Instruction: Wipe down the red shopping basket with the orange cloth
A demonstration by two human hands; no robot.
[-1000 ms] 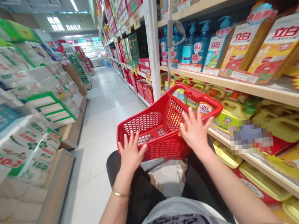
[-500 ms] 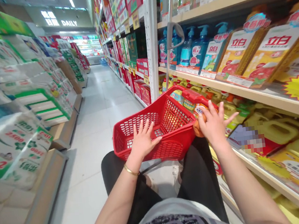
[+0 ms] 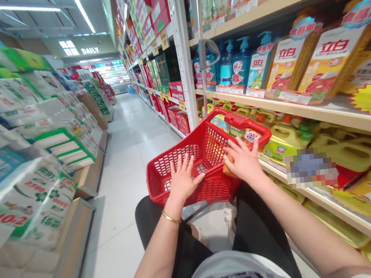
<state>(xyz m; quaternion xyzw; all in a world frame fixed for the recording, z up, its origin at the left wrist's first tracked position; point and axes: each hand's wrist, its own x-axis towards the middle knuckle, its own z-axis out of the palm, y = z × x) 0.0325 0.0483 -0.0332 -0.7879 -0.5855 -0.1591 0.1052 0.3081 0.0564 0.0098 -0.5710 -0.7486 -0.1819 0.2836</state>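
Note:
A red mesh shopping basket stands on the floor in front of my knees, tilted up at its far end. My left hand rests on its near rim with fingers spread and nothing in it. My right hand lies over the basket's right rim, its palm pressed on a small orange item that is mostly hidden under the hand. A grey pull handle rises from the basket's far end.
On the right, wooden shelves carry blue pump bottles, orange boxed packs and yellow jugs close to my right arm. Stacked tissue packs line the left side. A white tiled aisle runs ahead.
My right hand came back from the shelf side to the basket's right rim with the orange item under it. My left hand shifted slightly along the near rim.

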